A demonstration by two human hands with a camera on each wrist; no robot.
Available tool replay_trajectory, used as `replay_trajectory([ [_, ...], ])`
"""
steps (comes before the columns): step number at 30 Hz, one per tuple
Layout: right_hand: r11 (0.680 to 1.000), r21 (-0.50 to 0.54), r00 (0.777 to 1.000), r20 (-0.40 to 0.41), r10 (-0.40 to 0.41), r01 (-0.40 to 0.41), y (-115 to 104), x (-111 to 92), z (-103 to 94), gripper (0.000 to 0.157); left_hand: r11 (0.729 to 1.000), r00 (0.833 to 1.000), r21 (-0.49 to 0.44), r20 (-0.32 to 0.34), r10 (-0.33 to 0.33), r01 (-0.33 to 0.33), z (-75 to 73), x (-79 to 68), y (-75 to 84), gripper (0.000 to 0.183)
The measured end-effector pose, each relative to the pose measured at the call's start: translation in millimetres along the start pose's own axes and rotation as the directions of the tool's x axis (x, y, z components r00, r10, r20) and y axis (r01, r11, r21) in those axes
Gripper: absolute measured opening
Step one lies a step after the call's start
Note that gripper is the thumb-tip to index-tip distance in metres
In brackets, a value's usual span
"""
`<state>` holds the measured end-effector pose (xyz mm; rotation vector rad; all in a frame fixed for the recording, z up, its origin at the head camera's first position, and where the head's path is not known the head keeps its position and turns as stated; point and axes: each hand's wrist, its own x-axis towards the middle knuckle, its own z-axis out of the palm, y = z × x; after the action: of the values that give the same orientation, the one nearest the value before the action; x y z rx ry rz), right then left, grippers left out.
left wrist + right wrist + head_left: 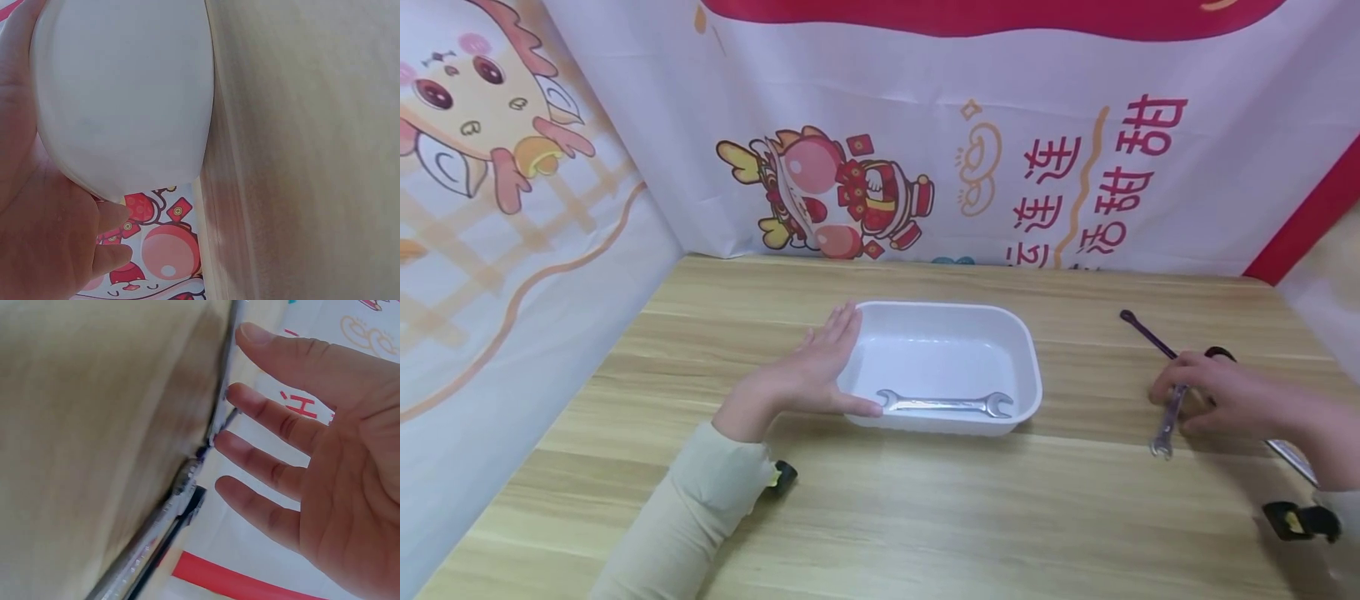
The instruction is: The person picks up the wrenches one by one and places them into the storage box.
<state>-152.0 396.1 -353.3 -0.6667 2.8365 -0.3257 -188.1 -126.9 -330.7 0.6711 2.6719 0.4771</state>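
Note:
A white plastic box (943, 310) stands on the wooden table with a silver open-ended wrench (943, 405) inside, along its near wall. My left hand (805, 379) rests on the box's left end, fingers stretched toward the far corner and thumb on the near rim. In the left wrist view the palm and fingers lie along the box's white outside (125, 94). Over at the right, my right hand (1232, 400) is above a second open-ended wrench (1163, 437) lying on the table. Its fingers and thumb extend loosely beside the metal (228, 375), not curled round it.
A dark, slim tool (1150, 335) lies beyond the right hand, beside a black round-ended piece (1220, 354). Partly under the right wrist is a long metal tool (1292, 460). A printed cloth (865, 108) hangs behind the table (925, 517).

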Motion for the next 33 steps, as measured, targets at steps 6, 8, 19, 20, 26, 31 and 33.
replay_trajectory([
  [6,0.997,-0.066,0.996,-0.072,-0.054,0.049,1,4,7.1,0.039,1.0,1.0,-0.002,0.001,-0.005,0.005,0.0,0.0,0.6,0.135],
  [8,0.993,-0.096,0.992,-0.098,-0.082,0.073,2,5,8.9,0.04,1.0,1.0,-0.005,0.001,-0.006,0.006,-0.1,-0.2,0.9,0.134],
  [19,0.972,-0.122,0.96,-0.175,-0.221,0.201,2,11,11.9,0.046,1.0,1.0,-0.016,-0.002,-0.007,0.007,-0.3,-1.2,1.7,0.134],
  [20,0.969,-0.118,0.956,-0.176,-0.234,0.215,2,11,11.7,0.047,1.0,1.0,-0.015,-0.003,-0.008,0.008,-0.4,-1.3,1.7,0.134],
  [26,0.982,-0.08,0.978,-0.105,-0.181,0.173,-1,12,9.7,0.046,1.0,1.0,-0.008,-0.003,-0.01,0.01,-0.8,-1.5,2.2,0.134],
  [31,0.988,-0.039,0.987,-0.056,-0.151,0.149,-1,12,8.2,0.041,1.0,1.0,-0.006,0.001,-0.01,0.01,-1.7,-1.1,2.6,0.134],
  [33,0.988,-0.021,0.987,-0.047,-0.156,0.155,0,12,7.5,0.038,1.0,1.0,-0.006,0.003,-0.013,0.013,-1.9,-1.0,3.0,0.134],
])
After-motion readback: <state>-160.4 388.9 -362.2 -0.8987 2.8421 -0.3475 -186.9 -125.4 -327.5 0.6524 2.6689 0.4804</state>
